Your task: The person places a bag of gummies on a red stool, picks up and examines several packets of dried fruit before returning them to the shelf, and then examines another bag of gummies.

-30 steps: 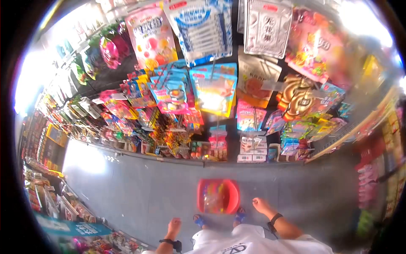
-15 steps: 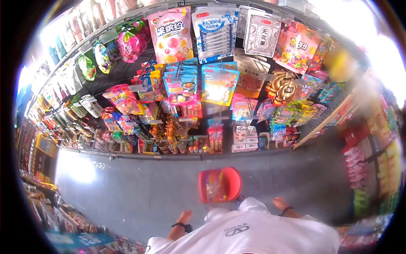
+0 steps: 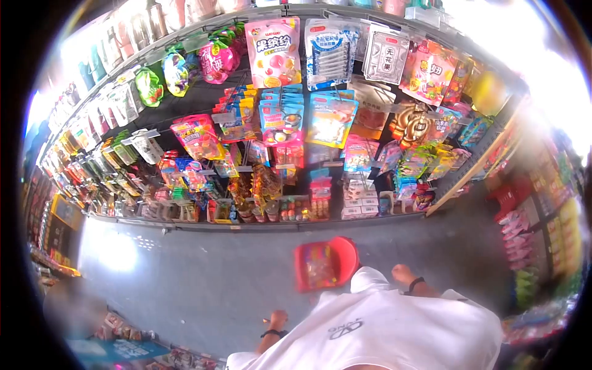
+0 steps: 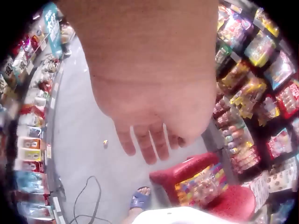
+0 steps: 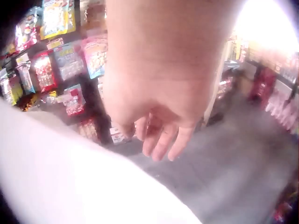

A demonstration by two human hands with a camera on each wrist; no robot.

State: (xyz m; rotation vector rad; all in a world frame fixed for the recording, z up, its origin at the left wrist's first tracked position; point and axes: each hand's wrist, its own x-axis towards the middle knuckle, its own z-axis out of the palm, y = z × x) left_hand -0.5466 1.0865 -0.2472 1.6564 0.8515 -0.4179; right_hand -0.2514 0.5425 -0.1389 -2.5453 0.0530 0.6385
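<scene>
Left fingers (image 4: 159,142) loose, slightly apart; right fingers (image 5: 163,143) bent, slightly apart. Red basket (image 3: 300,266) between them, floor (image 3: 216,277) around, shelf edge (image 3: 246,228) beyond.

White top (image 3: 401,324), loose sleeves, dark rounded logo (image 3: 340,333) plus small dark lettering (image 3: 354,325) on the front, letters too blurry to read surely. Left hand (image 4: 154,116) bare, black band (image 3: 274,333) at the wrist; right hand (image 5: 159,112) bare, black band (image 3: 415,285) there too. Blue strapped sandal (image 4: 139,200) on foot, toes showing.
</scene>
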